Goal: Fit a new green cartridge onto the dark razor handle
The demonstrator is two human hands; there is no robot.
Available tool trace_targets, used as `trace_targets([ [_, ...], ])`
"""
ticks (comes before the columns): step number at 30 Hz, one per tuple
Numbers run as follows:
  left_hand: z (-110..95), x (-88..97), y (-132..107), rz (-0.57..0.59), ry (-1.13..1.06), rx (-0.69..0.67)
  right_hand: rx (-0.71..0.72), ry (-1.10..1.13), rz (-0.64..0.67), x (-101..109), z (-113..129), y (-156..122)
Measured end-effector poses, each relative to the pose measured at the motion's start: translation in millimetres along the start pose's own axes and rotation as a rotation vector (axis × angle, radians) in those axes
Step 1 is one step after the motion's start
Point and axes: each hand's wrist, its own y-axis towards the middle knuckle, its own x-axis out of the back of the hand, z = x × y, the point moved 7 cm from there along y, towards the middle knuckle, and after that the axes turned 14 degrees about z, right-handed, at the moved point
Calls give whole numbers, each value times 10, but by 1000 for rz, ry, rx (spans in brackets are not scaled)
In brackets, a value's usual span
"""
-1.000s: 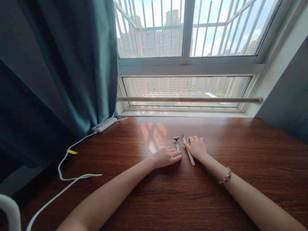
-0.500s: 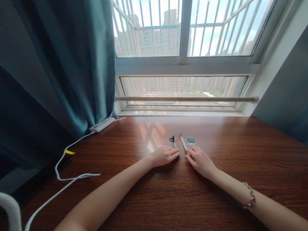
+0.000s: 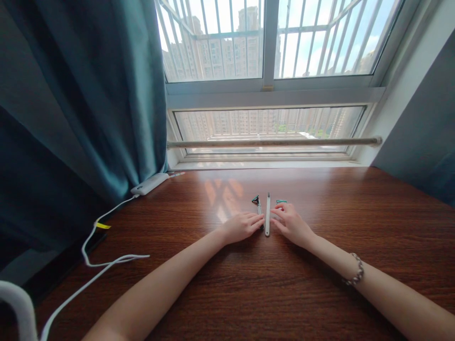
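Observation:
My left hand lies flat on the wooden table, fingers stretched, fingertips over the handle of a razor whose dark head points toward the window. A slim white stick lies straight beside the razor, between my two hands. My right hand rests on the table with its fingers extended, its fingertips touching the stick's right side. A small teal blade cartridge pack sits just beyond the right hand's fingers, partly hidden by them. A beaded bracelet is on my right wrist.
A teal curtain hangs at the left. A white power bank lies at its foot, with a white cable trailing across the table's left side. A barred window and a rail run along the far edge.
The white stick has turned from slanted to straight, pointing at the window. My right hand pulled back, then slid forward beside it, partly covering the cartridge pack. My left hand stays on the razor.

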Motion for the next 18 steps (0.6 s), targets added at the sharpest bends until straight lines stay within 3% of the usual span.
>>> trace_targets([
  [3, 8, 21, 13, -14, -9, -5, -102, 4, -51, 33, -373, 96],
  [8, -84, 113, -14, -76, 22, -85, -117, 57, 8, -34, -780, 235],
  [12, -194, 110, -31, -61, 20, -174, -85, 98, 34, -43, -837, 261],
  [18, -191, 81, 27, -31, -49, -125, -33, 101, 23, 5, -711, 231],
])
